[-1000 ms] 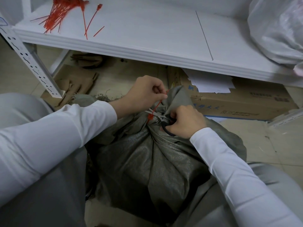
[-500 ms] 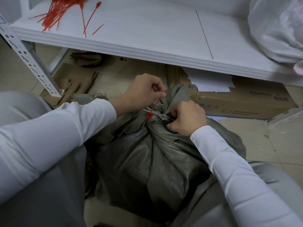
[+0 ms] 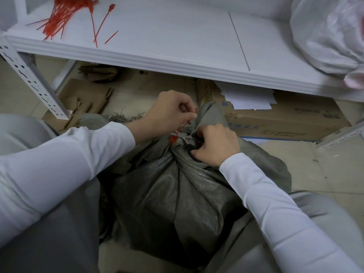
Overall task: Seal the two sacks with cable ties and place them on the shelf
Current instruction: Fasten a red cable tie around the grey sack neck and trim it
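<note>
The grey sack [image 3: 177, 194] sits on the floor just below the front of the shelf [image 3: 177, 36], with a red cable tie [image 3: 182, 128] around its bunched neck. The left grip [image 3: 171, 113] pinches the tie's loose end, and the right grip [image 3: 216, 146] is curled around scissors [image 3: 183, 136] whose blades are at the tie. A white sack [image 3: 325, 32] lies on the shelf's right end, and spare ties [image 3: 63, 16] on its left.

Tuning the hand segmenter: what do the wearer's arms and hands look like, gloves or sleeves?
Both bare: left hand, right hand; no gloves or rings visible. The left sleeve and right sleeve are plain white, long, close-fitting, reaching the wrists.
</note>
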`<state>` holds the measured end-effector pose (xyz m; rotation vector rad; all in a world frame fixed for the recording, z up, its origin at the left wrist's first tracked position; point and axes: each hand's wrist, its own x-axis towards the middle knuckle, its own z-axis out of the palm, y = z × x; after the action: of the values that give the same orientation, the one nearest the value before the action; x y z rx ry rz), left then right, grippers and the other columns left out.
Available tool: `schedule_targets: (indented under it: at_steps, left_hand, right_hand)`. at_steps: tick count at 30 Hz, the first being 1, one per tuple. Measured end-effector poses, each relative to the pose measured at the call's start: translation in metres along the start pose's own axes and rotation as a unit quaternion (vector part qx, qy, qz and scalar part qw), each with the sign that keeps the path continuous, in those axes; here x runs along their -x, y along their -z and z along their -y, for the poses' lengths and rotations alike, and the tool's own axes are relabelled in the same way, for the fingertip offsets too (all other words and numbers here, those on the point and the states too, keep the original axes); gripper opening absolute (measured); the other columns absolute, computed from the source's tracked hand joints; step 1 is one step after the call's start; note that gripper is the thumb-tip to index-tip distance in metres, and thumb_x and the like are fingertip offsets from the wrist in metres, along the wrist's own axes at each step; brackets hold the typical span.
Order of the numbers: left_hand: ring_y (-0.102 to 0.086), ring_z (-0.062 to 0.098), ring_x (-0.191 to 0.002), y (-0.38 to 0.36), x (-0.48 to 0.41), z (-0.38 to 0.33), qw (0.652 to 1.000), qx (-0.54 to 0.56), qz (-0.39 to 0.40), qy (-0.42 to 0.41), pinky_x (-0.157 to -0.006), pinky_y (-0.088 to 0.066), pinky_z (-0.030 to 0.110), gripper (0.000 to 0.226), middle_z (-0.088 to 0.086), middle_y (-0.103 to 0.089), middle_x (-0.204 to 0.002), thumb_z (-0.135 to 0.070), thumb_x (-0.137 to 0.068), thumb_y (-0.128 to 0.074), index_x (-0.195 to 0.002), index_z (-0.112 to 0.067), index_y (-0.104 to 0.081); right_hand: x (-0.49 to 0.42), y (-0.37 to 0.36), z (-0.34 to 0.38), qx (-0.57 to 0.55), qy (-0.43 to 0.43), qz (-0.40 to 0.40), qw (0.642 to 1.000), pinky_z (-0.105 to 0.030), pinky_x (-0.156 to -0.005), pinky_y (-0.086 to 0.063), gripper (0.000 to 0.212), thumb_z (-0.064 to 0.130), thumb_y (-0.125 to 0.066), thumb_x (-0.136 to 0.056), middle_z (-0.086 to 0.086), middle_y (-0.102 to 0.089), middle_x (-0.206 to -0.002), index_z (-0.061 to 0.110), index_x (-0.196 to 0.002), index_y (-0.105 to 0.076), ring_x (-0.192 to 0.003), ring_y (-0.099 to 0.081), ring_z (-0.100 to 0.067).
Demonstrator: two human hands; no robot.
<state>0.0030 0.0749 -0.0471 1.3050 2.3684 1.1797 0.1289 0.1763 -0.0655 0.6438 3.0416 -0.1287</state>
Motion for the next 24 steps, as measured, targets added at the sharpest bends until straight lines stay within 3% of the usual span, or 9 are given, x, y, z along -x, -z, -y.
schedule_targets:
  at_steps: [4, 7, 13, 19, 24]
  left_hand:
    - [-0.053, -0.004, -0.054, 0.000, -0.001, 0.002, 1.000, 0.003, -0.002, 0.004, -0.055, -0.041, 0.008, 0.008, -0.006, -0.063, -0.064, -0.019, -0.077, -0.076, -0.075, -0.014, -0.071]
    - [-0.053, -0.002, -0.054, 0.000, -0.001, 0.003, 1.000, 0.000, -0.003, 0.002, -0.059, -0.045, 0.014, 0.009, -0.005, -0.064, -0.065, -0.019, -0.078, -0.076, -0.075, -0.012, -0.071]
    - [-0.053, -0.008, -0.055, 0.002, -0.001, 0.003, 1.000, -0.003, -0.015, 0.003, -0.056, -0.041, 0.006, 0.008, -0.014, -0.058, -0.062, -0.019, -0.078, -0.075, -0.073, -0.016, -0.069]
    - [-0.055, 0.000, -0.053, 0.000, 0.000, 0.001, 1.000, 0.009, -0.018, 0.011, -0.054, -0.043, 0.011, 0.009, -0.008, -0.062, -0.062, -0.018, -0.078, -0.075, -0.072, -0.017, -0.068]
    - [-0.056, -0.001, -0.054, -0.001, 0.003, -0.001, 1.000, 0.007, -0.003, -0.002, -0.056, -0.044, 0.010, 0.009, -0.010, -0.062, -0.061, -0.018, -0.079, -0.075, -0.073, -0.017, -0.069]
  right_hand:
    - [0.000, 0.003, 0.000, -0.010, -0.010, -0.001, 1.000, -0.028, -0.059, -0.035, 0.033, 0.050, -0.067, -0.067, 0.000, -0.049, -0.067, 0.020, -0.069, -0.055, -0.073, -0.057, -0.030]
    - [0.000, 0.006, 0.000, -0.003, -0.014, 0.008, 1.000, -0.028, -0.059, -0.032, 0.041, 0.047, -0.070, -0.067, 0.002, -0.039, -0.059, 0.018, -0.057, -0.042, -0.067, -0.047, -0.029]
    - [0.000, 0.011, 0.000, -0.009, -0.010, 0.013, 1.000, -0.029, -0.061, -0.035, 0.033, 0.043, -0.073, -0.067, -0.002, -0.040, -0.064, 0.017, -0.065, -0.053, -0.069, -0.043, -0.029]
    - [0.000, 0.006, -0.001, -0.024, -0.016, 0.017, 0.999, -0.029, -0.060, -0.034, 0.042, 0.046, -0.070, -0.069, 0.001, -0.037, -0.060, 0.018, -0.055, -0.041, -0.066, -0.044, -0.028]
    - [0.001, 0.003, 0.002, -0.033, -0.007, 0.018, 0.999, -0.029, -0.061, -0.035, 0.034, 0.048, -0.068, -0.068, -0.001, -0.044, -0.068, 0.017, -0.073, -0.053, -0.068, -0.044, -0.026]
